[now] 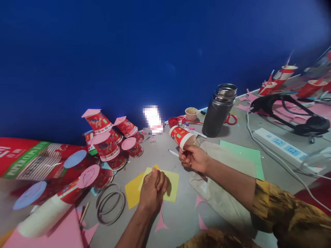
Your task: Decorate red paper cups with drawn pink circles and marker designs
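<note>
My right hand (192,157) is closed around a red paper cup (181,136), held tilted on its side just above the grey table (178,213), its open white rim toward my palm. My left hand (153,187) rests as a loose fist on yellow paper sheets (173,182) lying on the table; nothing shows inside its fingers. A pen (173,153) lies just left of my right hand. A pale cloth (219,196) lies under my right forearm.
A heap of red paper cups capped with pink paper (111,137) lies at the left, with a cup sleeve package (31,158). Wire rings (111,203), a steel flask (219,108), green paper (243,155), a power strip (279,146), headphones (297,113) and more cups (284,74) are around.
</note>
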`<control>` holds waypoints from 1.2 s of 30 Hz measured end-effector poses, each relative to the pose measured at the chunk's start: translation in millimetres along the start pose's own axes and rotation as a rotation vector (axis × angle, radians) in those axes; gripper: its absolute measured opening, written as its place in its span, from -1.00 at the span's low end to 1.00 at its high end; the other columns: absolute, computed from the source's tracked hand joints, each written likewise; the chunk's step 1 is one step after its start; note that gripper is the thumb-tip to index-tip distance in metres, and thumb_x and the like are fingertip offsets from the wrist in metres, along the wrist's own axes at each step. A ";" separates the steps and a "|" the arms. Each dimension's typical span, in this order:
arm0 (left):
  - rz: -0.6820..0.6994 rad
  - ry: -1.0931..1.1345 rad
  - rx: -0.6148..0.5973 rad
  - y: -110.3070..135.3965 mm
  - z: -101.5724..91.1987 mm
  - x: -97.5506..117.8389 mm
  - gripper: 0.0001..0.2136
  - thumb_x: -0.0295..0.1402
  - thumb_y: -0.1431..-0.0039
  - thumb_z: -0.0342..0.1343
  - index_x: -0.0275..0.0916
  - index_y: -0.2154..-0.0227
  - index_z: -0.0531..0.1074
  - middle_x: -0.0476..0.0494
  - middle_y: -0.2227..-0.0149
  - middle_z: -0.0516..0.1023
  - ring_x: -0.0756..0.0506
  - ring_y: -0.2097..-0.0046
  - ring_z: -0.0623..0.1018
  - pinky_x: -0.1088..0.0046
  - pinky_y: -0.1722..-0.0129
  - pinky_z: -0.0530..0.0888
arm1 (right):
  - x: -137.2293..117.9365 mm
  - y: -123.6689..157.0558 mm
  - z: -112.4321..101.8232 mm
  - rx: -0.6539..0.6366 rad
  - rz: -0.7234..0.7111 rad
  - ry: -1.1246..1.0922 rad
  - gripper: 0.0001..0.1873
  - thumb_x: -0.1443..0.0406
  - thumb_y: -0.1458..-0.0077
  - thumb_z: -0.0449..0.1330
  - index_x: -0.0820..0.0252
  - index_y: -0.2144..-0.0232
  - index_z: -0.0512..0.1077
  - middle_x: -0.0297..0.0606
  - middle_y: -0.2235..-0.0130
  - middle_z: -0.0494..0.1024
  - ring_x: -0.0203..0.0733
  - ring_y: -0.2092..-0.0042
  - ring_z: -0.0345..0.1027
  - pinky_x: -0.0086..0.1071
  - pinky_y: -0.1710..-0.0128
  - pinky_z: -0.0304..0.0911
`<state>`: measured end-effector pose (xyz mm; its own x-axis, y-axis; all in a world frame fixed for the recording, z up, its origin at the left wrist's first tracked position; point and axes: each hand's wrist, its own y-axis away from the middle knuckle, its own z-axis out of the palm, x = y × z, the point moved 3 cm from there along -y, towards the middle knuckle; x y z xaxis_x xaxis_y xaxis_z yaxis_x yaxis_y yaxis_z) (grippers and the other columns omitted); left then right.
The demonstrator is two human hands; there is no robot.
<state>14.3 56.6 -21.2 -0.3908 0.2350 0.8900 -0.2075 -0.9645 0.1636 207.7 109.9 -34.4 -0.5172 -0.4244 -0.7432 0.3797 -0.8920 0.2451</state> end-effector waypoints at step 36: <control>-0.045 0.084 0.075 -14.7 -10.1 -0.1 -0.25 0.08 0.15 0.54 0.02 -0.13 0.47 -0.14 -0.08 0.61 -0.25 0.00 0.65 0.19 0.24 0.70 | 5.0 21.2 16.1 0.249 -0.323 0.919 -0.89 0.26 -0.14 0.27 0.11 0.40 0.41 -0.24 0.38 0.56 -0.09 0.28 0.40 -0.31 0.25 0.14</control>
<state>8.3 72.0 -28.0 -0.4571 0.2849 0.8426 -0.1603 -0.9582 0.2371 200.8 86.4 -22.9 0.2655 0.0345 -0.9635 0.1002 -0.9949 -0.0081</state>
